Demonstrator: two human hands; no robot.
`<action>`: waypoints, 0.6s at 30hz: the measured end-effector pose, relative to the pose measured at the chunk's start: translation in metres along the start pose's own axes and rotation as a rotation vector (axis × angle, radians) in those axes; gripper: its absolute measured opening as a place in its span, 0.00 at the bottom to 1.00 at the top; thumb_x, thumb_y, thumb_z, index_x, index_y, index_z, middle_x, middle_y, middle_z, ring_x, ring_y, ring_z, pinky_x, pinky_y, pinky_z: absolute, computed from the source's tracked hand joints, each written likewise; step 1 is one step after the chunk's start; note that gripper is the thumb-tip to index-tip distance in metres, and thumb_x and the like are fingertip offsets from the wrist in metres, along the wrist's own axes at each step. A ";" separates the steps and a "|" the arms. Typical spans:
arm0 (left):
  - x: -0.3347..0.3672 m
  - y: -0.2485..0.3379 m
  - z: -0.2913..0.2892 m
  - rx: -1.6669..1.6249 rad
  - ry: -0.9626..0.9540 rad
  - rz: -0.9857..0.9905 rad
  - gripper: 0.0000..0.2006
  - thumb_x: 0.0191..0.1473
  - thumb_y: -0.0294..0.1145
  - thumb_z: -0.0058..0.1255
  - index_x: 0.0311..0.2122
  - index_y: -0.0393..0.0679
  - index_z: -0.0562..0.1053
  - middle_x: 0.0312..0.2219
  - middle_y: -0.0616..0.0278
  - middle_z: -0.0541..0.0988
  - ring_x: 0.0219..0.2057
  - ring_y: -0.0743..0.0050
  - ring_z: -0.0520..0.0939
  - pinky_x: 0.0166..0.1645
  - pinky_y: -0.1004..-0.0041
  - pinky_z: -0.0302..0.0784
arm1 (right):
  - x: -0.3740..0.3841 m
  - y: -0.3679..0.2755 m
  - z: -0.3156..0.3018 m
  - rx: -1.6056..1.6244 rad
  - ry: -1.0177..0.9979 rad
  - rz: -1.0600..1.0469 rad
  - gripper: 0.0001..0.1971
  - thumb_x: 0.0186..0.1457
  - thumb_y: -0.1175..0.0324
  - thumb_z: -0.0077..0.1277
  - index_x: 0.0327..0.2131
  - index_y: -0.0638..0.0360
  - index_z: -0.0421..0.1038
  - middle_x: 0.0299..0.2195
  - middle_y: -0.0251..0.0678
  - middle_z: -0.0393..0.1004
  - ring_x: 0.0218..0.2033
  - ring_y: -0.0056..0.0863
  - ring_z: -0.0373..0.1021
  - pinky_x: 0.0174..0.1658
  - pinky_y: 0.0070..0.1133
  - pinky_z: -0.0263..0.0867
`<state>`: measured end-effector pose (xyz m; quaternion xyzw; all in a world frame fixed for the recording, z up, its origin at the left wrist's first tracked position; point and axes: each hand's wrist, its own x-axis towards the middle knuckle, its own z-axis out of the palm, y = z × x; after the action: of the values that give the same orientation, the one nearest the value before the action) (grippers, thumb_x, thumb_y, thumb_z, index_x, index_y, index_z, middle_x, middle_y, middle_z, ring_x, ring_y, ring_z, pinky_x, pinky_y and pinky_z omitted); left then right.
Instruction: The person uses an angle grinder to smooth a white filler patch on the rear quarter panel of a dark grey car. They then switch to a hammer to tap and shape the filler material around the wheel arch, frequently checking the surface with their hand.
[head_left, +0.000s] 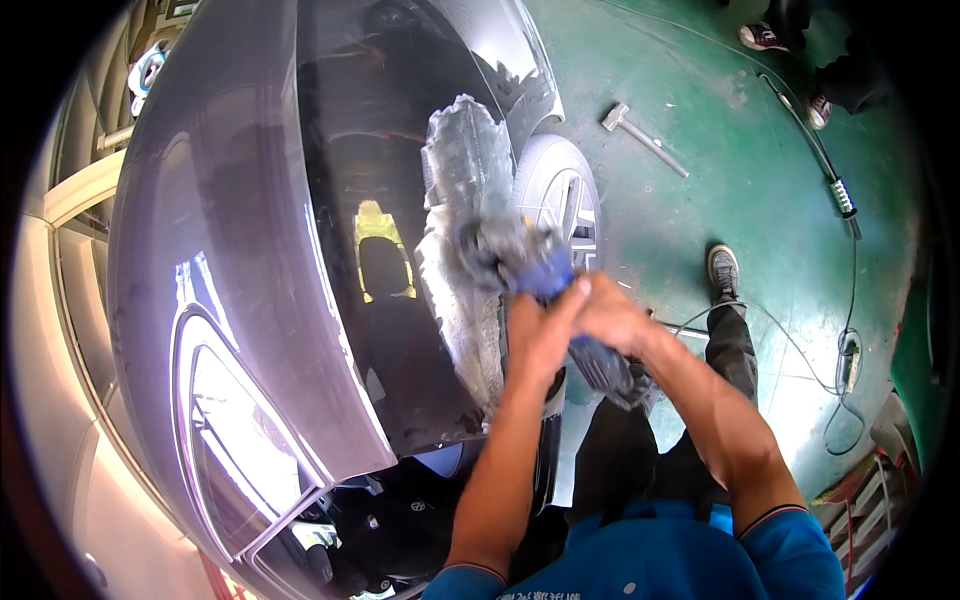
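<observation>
Both my hands are wrapped round a blue and dark angle grinder (548, 268), blurred at its head. My left hand (538, 332) grips it nearer the head, and my right hand (612, 318) holds the body just behind. The grinder's head is at the bare silvery patch (468, 160) on the dark car panel (370, 110), above the wheel (562, 190). The disc's exact contact with the metal cannot be made out. Left of the patch, a yellow masked outline (405, 262) surrounds a dark shape on the panel.
A hammer (645, 140) lies on the green floor right of the wheel. A cable (850, 290) with an inline fitting runs along the far right. Another person's shoes (764, 37) stand at the top right. The open door area (400, 520) is at the lower left.
</observation>
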<state>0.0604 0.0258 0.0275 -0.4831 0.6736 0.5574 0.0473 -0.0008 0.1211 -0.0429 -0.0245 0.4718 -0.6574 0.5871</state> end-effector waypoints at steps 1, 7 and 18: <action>-0.013 -0.018 -0.004 0.025 0.024 0.034 0.25 0.53 0.40 0.63 0.49 0.31 0.74 0.44 0.51 0.80 0.43 0.66 0.81 0.50 0.66 0.74 | -0.016 -0.002 0.003 -0.092 -0.048 0.044 0.20 0.39 0.73 0.63 0.38 0.73 0.73 0.31 0.41 0.77 0.34 0.28 0.71 0.41 0.27 0.71; 0.020 0.003 -0.008 -0.023 -0.105 0.017 0.25 0.52 0.41 0.65 0.46 0.29 0.74 0.37 0.56 0.81 0.36 0.71 0.81 0.42 0.69 0.76 | 0.009 -0.003 0.000 0.042 0.068 -0.014 0.14 0.41 0.74 0.62 0.34 0.71 0.74 0.28 0.40 0.76 0.30 0.25 0.71 0.33 0.26 0.70; -0.067 -0.061 -0.028 -0.046 0.061 0.024 0.25 0.52 0.40 0.64 0.49 0.31 0.74 0.40 0.54 0.82 0.41 0.66 0.81 0.49 0.68 0.75 | -0.041 0.038 0.036 -0.297 0.017 -0.065 0.31 0.37 0.60 0.65 0.44 0.73 0.70 0.34 0.59 0.77 0.40 0.51 0.76 0.46 0.35 0.71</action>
<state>0.1522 0.0484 0.0353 -0.4930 0.6674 0.5581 0.0089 0.0616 0.1375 -0.0264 -0.1206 0.5678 -0.5992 0.5513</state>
